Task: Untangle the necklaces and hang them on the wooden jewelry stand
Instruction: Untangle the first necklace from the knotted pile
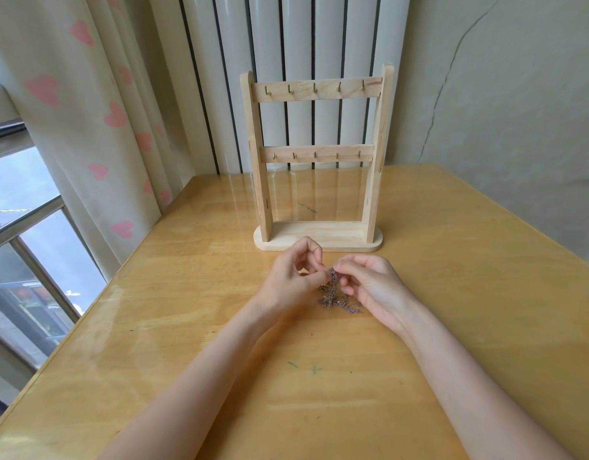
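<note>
The wooden stand (316, 161) had bare hooks and stood just past the fingers. Both hands, left hand (294, 277) and right hand (369, 283), pinched the tangled necklaces (336, 295), which hung from the fingertips onto the table (186, 360).

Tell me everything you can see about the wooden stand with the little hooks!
The wooden jewelry stand is pale, unpainted wood. It has two leaning side posts, a flat rounded base and two crossbars, each carrying five small brass-coloured hooks. Every hook is bare. It stands upright on the table, in front of a white radiator, just beyond the hands. Nothing touches it but the table.
</note>
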A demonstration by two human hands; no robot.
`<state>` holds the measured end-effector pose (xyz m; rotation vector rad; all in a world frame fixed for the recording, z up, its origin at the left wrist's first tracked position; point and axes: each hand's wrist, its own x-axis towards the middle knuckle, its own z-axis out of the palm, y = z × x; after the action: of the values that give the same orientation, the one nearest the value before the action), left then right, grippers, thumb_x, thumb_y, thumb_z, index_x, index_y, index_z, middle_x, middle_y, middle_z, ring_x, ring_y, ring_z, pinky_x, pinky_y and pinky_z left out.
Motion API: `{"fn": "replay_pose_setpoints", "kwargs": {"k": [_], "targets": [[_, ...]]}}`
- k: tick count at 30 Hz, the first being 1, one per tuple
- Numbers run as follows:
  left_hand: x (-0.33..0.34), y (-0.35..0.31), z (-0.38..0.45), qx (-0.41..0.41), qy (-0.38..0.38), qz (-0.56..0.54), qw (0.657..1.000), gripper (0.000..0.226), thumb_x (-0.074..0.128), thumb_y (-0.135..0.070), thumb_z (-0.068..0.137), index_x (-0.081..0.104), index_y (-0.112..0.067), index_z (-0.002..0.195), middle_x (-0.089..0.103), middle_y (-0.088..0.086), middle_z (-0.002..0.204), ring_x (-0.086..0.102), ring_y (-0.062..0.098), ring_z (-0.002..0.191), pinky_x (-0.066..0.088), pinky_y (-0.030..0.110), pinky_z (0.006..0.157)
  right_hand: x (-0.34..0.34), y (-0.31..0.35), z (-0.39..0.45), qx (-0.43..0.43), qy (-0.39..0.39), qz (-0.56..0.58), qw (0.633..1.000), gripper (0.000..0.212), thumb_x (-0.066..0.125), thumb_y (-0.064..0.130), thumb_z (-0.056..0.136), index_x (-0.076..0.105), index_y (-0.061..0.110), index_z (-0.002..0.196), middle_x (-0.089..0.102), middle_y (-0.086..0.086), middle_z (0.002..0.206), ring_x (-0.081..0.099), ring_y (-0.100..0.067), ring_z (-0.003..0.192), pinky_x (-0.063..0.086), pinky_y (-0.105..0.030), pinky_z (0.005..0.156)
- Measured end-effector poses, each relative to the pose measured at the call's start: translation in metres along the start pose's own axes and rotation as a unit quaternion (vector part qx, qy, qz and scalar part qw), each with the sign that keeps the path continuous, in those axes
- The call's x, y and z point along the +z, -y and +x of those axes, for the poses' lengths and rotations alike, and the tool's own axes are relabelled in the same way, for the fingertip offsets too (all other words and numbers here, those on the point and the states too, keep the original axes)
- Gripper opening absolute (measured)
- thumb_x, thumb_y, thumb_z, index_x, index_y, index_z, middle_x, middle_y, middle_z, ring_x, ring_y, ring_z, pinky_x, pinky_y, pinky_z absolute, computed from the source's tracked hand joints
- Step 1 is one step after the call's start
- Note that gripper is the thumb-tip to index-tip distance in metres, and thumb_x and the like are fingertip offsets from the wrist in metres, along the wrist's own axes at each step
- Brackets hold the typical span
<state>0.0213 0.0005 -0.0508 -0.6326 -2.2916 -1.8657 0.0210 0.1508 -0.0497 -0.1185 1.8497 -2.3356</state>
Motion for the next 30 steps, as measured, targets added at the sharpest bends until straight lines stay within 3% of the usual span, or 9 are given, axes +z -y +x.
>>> {"fn": "replay_pose_setpoints", "kwargs": {"k": [5,11,16,19,23,30], "targets": [[-0.0070,0.0031,-0.0008,-0.026,0.052,-0.062,0.996,0.021,0.062,-0.005,0.074,0.045,-0.018,0.075,0.053,-0.010,0.063,0.044,0.014,0.069,0.039,0.027,0.070,-0.0020,0.0006,0.0001,0.031,0.039,0.037,0.998,0.020,0.054,-0.006,0.084,0.056,0.004,0.067,0.048,-0.002,0.063,0.043,-0.009,0.053,0.032,-0.018,0.044],[-0.0040,0.0061,-0.0002,-0.038,0.071,-0.004,0.997,0.025,0.066,0.003,0.081,0.052,-0.016,0.090,0.060,-0.003,0.069,0.056,0.004,0.063,0.049,0.019,0.067,-0.0073,-0.0008,-0.0009,-0.001,0.013,-0.111,0.994,0.014,0.061,-0.001,0.082,0.060,0.006,0.070,0.051,-0.008,0.063,0.040,-0.013,0.054,0.030,-0.026,0.055],[-0.0055,0.0066,0.0002,-0.038,0.078,0.019,0.996,0.025,0.065,0.001,0.082,0.050,-0.014,0.094,0.059,0.001,0.072,0.056,0.006,0.065,0.050,0.020,0.067,-0.0053,-0.0014,-0.0022,-0.005,0.010,-0.153,0.988,0.016,0.061,-0.003,0.080,0.058,0.007,0.069,0.053,-0.009,0.063,0.041,-0.014,0.052,0.033,-0.025,0.054],[-0.0061,0.0067,0.0000,-0.025,0.084,0.048,0.995,0.027,0.065,0.002,0.081,0.048,-0.016,0.093,0.059,0.001,0.070,0.056,0.008,0.067,0.050,0.023,0.068,-0.0051,0.0012,-0.0026,-0.018,0.011,-0.157,0.987,0.020,0.061,-0.008,0.080,0.052,0.009,0.074,0.052,-0.004,0.060,0.043,-0.012,0.051,0.036,-0.018,0.050],[-0.0101,0.0071,0.0005,-0.007,0.086,0.063,0.994,0.027,0.066,0.001,0.081,0.048,-0.017,0.091,0.061,0.002,0.071,0.056,0.006,0.066,0.048,0.022,0.072,-0.0081,0.0057,-0.0027,-0.019,0.024,-0.155,0.987,0.028,0.063,-0.007,0.079,0.045,0.013,0.086,0.060,-0.002,0.066,0.050,-0.012,0.058,0.039,-0.022,0.056],[-0.0079,0.0043,-0.0001,0.006,0.069,0.057,0.996,0.026,0.065,0.002,0.082,0.045,-0.015,0.084,0.058,0.002,0.070,0.053,0.006,0.066,0.045,0.019,0.069,-0.0062,0.0052,-0.0014,0.013,0.003,-0.071,0.997,0.034,0.056,-0.013,0.082,0.037,0.014,0.086,0.055,-0.009,0.070,0.044,-0.014,0.058,0.037,-0.023,0.056]]}}
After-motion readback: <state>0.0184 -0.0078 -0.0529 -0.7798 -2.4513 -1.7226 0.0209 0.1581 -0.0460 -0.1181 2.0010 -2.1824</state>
